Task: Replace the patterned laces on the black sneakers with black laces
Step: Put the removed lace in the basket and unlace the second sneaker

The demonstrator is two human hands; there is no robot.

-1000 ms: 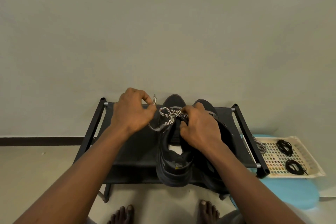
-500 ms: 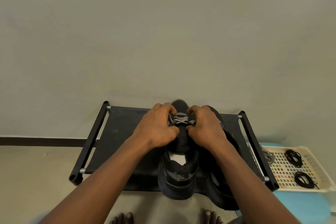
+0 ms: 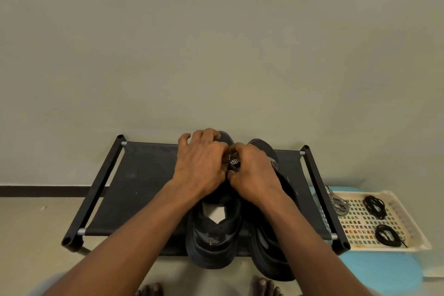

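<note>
Black fabric-top shoe rack [image 3: 144, 175] w/ black tube frame stands on pale floor [image 3: 31, 223], close to plain grey-green wall [image 3: 216, 43]; dark skirting strip [image 3: 36, 191] runs along wall base at left. Just right of rack, cream perforated plastic tray [image 3: 413, 230] sits on a light-blue rounded thing [image 3: 384, 271], can't tell what. Bare toes [image 3: 149, 290] at btm edge.

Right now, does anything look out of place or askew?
Slightly: the left sneaker and right sneaker overhang the rack's front edge at the heel. A loose patterned lace strays over the tray's left rim. Nothing spilled or damaged.
</note>
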